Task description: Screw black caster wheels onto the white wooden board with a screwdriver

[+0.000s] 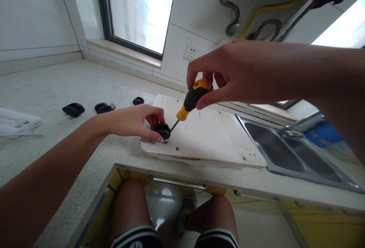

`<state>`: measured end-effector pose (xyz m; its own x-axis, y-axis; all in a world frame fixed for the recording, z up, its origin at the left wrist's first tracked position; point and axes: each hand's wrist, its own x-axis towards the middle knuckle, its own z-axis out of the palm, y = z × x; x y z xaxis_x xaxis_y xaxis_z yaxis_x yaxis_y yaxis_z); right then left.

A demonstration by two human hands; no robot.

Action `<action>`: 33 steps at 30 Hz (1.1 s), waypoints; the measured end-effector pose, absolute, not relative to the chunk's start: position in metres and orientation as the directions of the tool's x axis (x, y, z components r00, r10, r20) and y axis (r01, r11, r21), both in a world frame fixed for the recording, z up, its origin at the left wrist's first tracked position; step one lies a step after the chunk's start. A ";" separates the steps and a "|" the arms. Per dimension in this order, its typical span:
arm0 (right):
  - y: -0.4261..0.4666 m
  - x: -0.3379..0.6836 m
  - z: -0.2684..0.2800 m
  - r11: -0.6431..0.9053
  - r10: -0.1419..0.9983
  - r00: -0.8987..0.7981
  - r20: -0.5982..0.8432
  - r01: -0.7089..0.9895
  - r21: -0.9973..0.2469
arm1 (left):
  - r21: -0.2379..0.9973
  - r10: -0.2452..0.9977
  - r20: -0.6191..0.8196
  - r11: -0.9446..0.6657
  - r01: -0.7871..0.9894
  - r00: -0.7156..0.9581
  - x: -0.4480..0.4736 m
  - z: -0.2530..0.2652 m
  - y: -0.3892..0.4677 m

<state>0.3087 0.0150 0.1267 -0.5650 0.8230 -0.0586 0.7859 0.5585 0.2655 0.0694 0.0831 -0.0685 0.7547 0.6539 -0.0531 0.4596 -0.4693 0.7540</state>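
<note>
One black wheel [162, 130] sits at the left end of the white board [205, 138], pinched by the left hand [138, 120]; the right hand [221, 75] grasps a screwdriver [192, 98], tip at the wheel. Left of board: three other wheels [73, 109]; right: sink [270, 147].

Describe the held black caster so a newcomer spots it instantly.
Find the steel sink, then the white board beside it. At the board's end away from the sink, the left hand grips the black caster. Unlike the three others on the counter, it sits at the tip of the screwdriver.
</note>
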 end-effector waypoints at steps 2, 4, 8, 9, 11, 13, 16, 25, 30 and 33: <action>0.015 0.308 0.127 0.522 0.842 -0.538 -0.032 0.800 0.296 | 0.744 0.655 -0.045 -0.482 0.463 0.755 0.069 -0.069 0.083; 0.016 0.309 0.126 0.473 0.863 -0.505 0.009 0.814 0.337 | 0.742 0.654 -0.046 -0.484 0.464 0.755 0.069 -0.069 0.083; 0.017 0.312 0.128 0.556 0.821 -0.569 -0.047 0.778 0.292 | 0.749 0.654 -0.055 -0.472 0.465 0.754 0.069 -0.068 0.083; 0.018 0.312 0.128 0.560 0.820 -0.569 -0.058 0.780 0.279 | 0.749 0.654 -0.054 -0.473 0.464 0.755 0.069 -0.068 0.083; 0.018 0.313 0.128 0.524 0.842 -0.539 -0.030 0.803 0.283 | 0.748 0.654 -0.052 -0.475 0.463 0.755 0.069 -0.068 0.082; 0.017 0.312 0.127 0.499 0.852 -0.524 0.010 0.816 0.292 | 0.750 0.656 -0.057 -0.470 0.466 0.753 0.069 -0.067 0.082; 0.014 0.310 0.127 0.561 0.820 -0.572 -0.034 0.790 0.248 | 0.757 0.651 -0.056 -0.467 0.457 0.757 0.069 -0.067 0.082; 0.016 0.312 0.120 0.556 0.808 -0.589 -0.006 0.759 0.340 | 0.749 0.648 -0.042 -0.483 0.453 0.761 0.069 -0.071 0.084; 0.019 0.312 0.125 0.549 0.811 -0.585 -0.019 0.749 0.371 | 0.736 0.649 -0.078 -0.474 0.483 0.756 0.069 -0.066 0.082; 0.023 0.310 0.123 0.571 0.800 -0.598 -0.039 0.742 0.352 | 0.736 0.650 -0.080 -0.473 0.484 0.756 0.070 -0.064 0.081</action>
